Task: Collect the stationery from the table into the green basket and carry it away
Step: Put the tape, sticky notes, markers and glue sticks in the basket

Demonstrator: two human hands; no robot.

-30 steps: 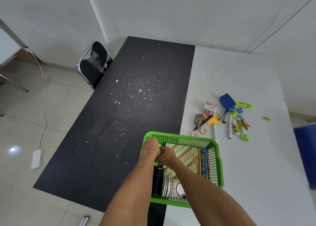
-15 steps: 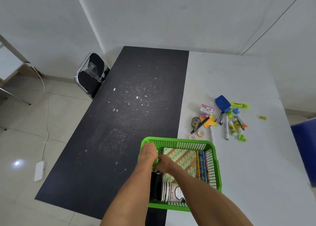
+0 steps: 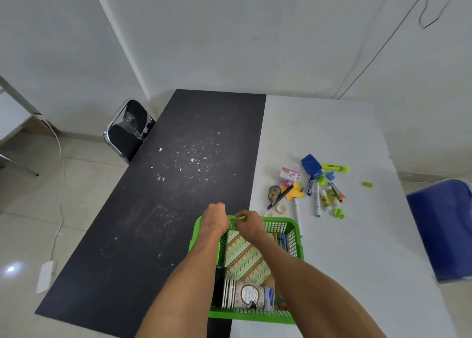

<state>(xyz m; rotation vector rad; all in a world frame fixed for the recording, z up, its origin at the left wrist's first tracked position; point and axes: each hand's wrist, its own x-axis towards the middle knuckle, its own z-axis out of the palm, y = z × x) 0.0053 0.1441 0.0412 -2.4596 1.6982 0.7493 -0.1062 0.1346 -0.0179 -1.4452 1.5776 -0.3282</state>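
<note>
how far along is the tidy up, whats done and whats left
Done: the green basket holds a patterned book, pencils and stacked paper cups. In hand: left grip and right grip both hold the basket's far rim. Left: highlighter, glue sticks, tape rolls and more lie on the white table; carrying away not yet done.

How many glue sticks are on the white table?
2. Both lie side by side in the pile: one glue stick beside the green-tipped marker, the other just right of it. More may hide inside the green basket.
</note>
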